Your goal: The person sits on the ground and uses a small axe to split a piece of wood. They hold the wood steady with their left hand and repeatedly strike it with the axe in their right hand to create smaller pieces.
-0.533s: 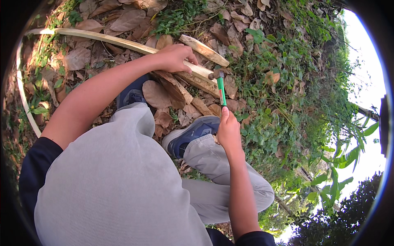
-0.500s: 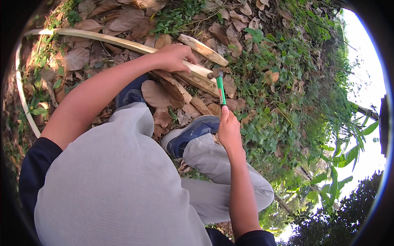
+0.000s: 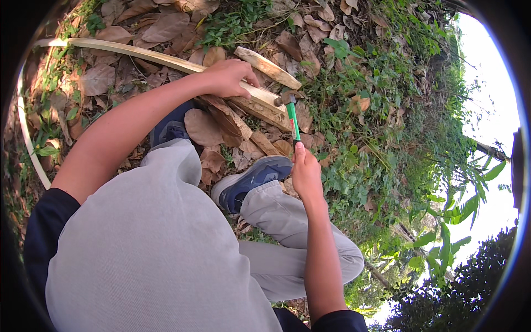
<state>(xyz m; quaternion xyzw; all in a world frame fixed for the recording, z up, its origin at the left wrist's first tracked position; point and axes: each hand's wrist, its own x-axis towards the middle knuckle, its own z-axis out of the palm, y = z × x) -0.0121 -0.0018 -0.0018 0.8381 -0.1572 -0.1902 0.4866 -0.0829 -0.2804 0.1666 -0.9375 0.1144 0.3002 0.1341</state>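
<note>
The right hand (image 3: 306,176) grips the green-handled hammer (image 3: 291,117), its head at the right end of the long pale wooden slat (image 3: 166,60) on the leaf-littered ground, which the left hand (image 3: 229,77) clamps nearby, so a glancing blow could strike those fingers.

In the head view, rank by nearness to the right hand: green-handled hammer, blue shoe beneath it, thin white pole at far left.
1. green-handled hammer: gripped in the right hand.
2. blue shoe: just left of that hand.
3. thin white pole: far left edge.
</note>
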